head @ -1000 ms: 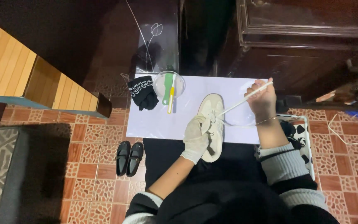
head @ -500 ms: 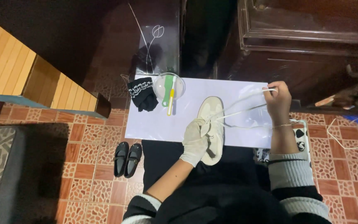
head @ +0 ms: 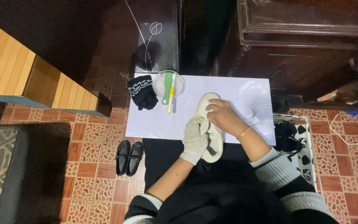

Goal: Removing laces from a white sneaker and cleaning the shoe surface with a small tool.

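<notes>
Bowl [head: 168,84] and black cloth [head: 142,92] lie beside shoe [head: 210,128], clear of hands.

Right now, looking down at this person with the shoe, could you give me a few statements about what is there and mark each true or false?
1. The left hand wears a pale glove and grips the white shoe. True.
2. The right hand is gloved too. False: it is bare, with a thin bracelet at the wrist.
3. A round clear dish holds a green tool and a yellow one. True.
4. The pair of black shoes stands on the white sheet. False: it stands on the tiled floor.
</notes>
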